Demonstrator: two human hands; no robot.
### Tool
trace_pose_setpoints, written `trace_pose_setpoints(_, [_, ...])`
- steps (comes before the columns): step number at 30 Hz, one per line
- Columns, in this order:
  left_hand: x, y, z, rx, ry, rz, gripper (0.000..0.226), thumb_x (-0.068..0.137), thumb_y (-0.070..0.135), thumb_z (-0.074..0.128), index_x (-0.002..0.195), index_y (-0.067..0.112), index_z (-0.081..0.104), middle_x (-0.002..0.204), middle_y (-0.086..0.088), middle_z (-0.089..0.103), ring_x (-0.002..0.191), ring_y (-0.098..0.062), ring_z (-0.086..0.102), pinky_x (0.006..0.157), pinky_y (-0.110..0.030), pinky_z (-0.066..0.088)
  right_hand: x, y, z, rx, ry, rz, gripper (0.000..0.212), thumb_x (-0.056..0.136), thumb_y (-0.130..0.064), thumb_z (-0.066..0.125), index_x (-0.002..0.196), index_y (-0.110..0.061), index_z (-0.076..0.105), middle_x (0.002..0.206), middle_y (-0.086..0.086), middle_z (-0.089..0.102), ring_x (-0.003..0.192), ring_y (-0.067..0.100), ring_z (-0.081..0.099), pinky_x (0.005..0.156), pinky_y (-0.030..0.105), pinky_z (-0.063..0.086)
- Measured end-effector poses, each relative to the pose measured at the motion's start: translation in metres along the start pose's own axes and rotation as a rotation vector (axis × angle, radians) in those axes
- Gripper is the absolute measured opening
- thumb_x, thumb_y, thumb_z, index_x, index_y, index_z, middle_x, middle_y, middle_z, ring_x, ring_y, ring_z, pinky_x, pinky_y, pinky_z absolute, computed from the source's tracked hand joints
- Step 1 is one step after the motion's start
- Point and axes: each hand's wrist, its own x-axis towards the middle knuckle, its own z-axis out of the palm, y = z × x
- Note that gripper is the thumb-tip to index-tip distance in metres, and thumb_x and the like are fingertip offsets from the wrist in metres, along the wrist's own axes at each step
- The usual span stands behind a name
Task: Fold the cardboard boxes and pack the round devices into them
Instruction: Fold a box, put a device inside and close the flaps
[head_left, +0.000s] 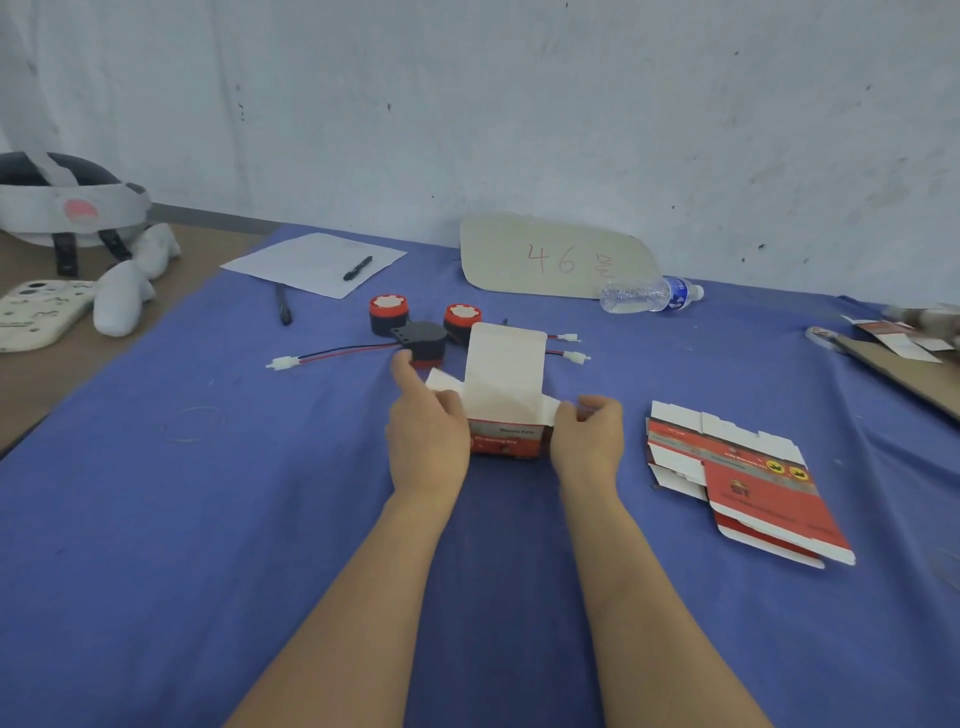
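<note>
Open box stands on the table, lid flap up on far side; left hand grips its left wall, right hand fingers pinch the right flap. Round devices lie just beyond, far-left, nearer the left hand

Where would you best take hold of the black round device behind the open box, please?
Take the black round device by its curved side wall, coming from above with thumb and fingers across its width. It lies flat on the blue cloth, the open red and white cardboard box blocks the near side, and its wires trail left.
</note>
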Motion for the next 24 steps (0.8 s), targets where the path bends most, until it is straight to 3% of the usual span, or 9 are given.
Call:
trace_pose_setpoints(3, [0.009,-0.007,0.002,0.038,-0.111,-0.033,0.024,0.097,0.01,0.038,0.1,0.006,0.061,0.094,-0.009,0.057,0.075,-0.019,0.051,0.058,-0.029,0.035,0.0,0.003,0.0,-0.295,-0.049,-0.132,0.039,0.099,-0.022,0.04,0.065,-0.005,0.047,0.083,0.011,0.052,0.063,0.016,0.041,0.046,0.023,0.025])
trace_pose_setpoints(5, [0.01,-0.006,-0.002,0.142,-0.179,-0.024,0.035,0.096,0.007,0.036,0.063,0.007,0.048,0.073,-0.007,0.048,0.059,-0.015,0.04,0.048,-0.026,0.027,-0.002,0.0,-0.001,-0.422,-0.115,-0.134,0.052,0.102,-0.036,0.033,0.056,-0.01,0.038,0.067,0.006,0.046,0.058,0.016,0.04,0.046,0.026,0.024])
trace_pose_setpoints(7, [0.009,-0.003,-0.006,0.24,-0.253,-0.028,0.038,0.095,0.01,0.037,0.057,0.01,0.039,0.066,-0.005,0.04,0.061,-0.017,0.036,0.05,-0.033,0.034,-0.003,-0.003,-0.002,-0.46,-0.15,-0.125,0.06,0.1,-0.048,0.029,0.055,-0.011,0.041,0.061,0.002,0.047,0.061,0.019,0.045,0.047,0.028,0.026])
trace_pose_setpoints(9, [0.011,0.0,-0.011,0.388,-0.302,-0.046,0.033,0.096,0.02,0.039,0.075,0.005,0.06,0.087,-0.01,0.052,0.085,-0.026,0.046,0.077,-0.042,0.046,-0.006,-0.005,-0.001,-0.468,-0.162,-0.142,0.062,0.098,-0.053,0.029,0.055,-0.011,0.043,0.06,0.002,0.047,0.059,0.017,0.044,0.048,0.029,0.026])
trace_pose_setpoints(11, [0.019,0.0,-0.015,0.506,-0.265,-0.043,0.029,0.096,0.029,0.043,0.106,0.011,0.065,0.115,-0.011,0.051,0.109,-0.032,0.045,0.094,-0.043,0.039,-0.006,-0.004,0.0,-0.485,-0.169,-0.166,0.052,0.1,-0.043,0.033,0.059,-0.012,0.041,0.062,0.001,0.045,0.061,0.019,0.043,0.048,0.029,0.026])
trace_pose_setpoints(14, [0.038,-0.003,-0.022,0.548,-0.112,0.028,0.038,0.093,0.025,0.051,0.13,0.019,0.049,0.137,-0.01,0.037,0.127,-0.032,0.034,0.103,-0.043,0.028,-0.004,-0.002,-0.002,-0.411,-0.164,-0.166,0.026,0.097,-0.024,0.039,0.082,-0.009,0.054,0.082,0.002,0.055,0.082,0.025,0.05,0.058,0.028,0.038])
trace_pose_setpoints(17, [0.06,-0.017,-0.024,0.594,-0.096,0.007,0.064,0.093,0.013,0.048,0.15,0.018,0.02,0.159,-0.009,0.009,0.147,-0.032,0.001,0.117,-0.051,0.002,-0.006,-0.004,-0.001,-0.343,-0.149,-0.159,0.038,0.097,-0.025,0.042,0.13,-0.01,0.052,0.127,0.007,0.054,0.113,0.025,0.052,0.09,0.035,0.046])
trace_pose_setpoints(21, [0.07,-0.044,-0.019,0.676,-0.148,-0.086,0.064,0.097,0.014,0.04,0.153,0.015,0.01,0.159,-0.007,0.013,0.147,-0.034,-0.006,0.115,-0.057,-0.006,-0.006,-0.003,0.002,-0.332,-0.107,-0.228,0.04,0.097,-0.032,0.043,0.131,-0.012,0.053,0.132,0.007,0.049,0.117,0.023,0.048,0.091,0.034,0.046])
trace_pose_setpoints(24, [0.068,-0.048,-0.016,0.691,-0.123,-0.065,0.04,0.099,0.025,0.041,0.138,0.017,0.043,0.138,-0.011,0.044,0.135,-0.035,0.026,0.114,-0.05,0.011,-0.005,-0.002,0.004,-0.351,-0.111,-0.238,0.039,0.097,-0.033,0.043,0.129,-0.013,0.053,0.133,0.008,0.047,0.119,0.024,0.045,0.092,0.035,0.046])
